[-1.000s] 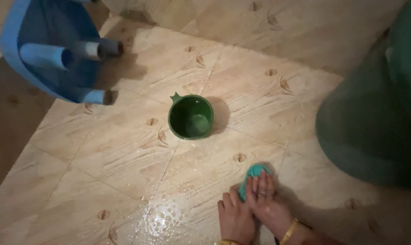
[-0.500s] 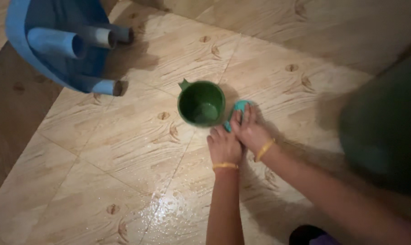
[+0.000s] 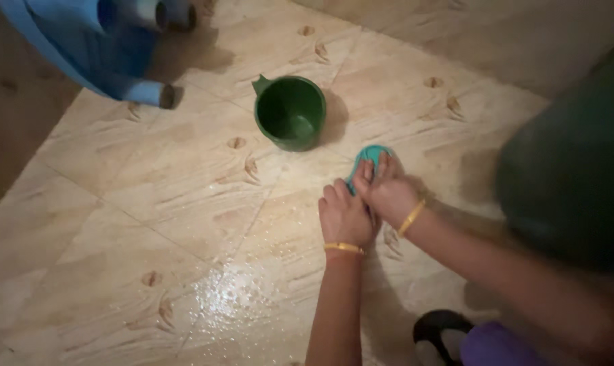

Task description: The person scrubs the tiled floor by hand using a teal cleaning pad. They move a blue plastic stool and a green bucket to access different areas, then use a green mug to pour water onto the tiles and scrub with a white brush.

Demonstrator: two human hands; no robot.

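A teal scrubbing pad [image 3: 368, 158] lies pressed on the wet beige floor tiles [image 3: 185, 203]. My right hand [image 3: 388, 193] lies on top of the pad with its fingers over it, a gold bangle at the wrist. My left hand [image 3: 344, 217] rests flat beside and partly under the right, fingertips touching the pad's near edge, also with a gold bangle. A green plastic mug [image 3: 290, 112] with a handle stands upright on the tiles just beyond and left of the pad, apart from both hands.
An overturned blue plastic stool [image 3: 96, 41] lies at the top left. A large dark green container [image 3: 571, 169] fills the right side. A soapy wet patch [image 3: 232, 298] shines on the tiles near me. A dark sandal [image 3: 439, 332] and purple cloth show at the bottom right.
Both hands and the pad slid forward toward the mug, then back slightly. The view moved closer to the floor and the hands.
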